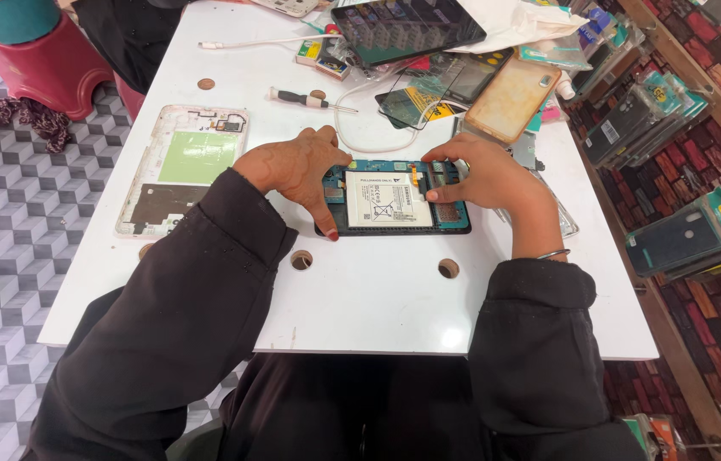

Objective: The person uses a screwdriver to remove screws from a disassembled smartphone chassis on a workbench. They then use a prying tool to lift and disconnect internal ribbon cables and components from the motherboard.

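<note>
Under your hands lay an opened tablet [395, 198], its white rectangular battery label [388, 199] printed in black. At the table's far edge rested a dark tablet screen [403, 27] reflecting light, with a small yellow-and-white box [309, 52] just left of it. To your right, clear packets holding dark phone covers [633, 119] hung along the brick-patterned wall, more lower down [685, 235].

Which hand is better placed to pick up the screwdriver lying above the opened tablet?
Probably left. The left hand rests on the left edge of the opened tablet, just below the screwdriver. The right hand presses the tablet's right side, farther from the tool.
</note>
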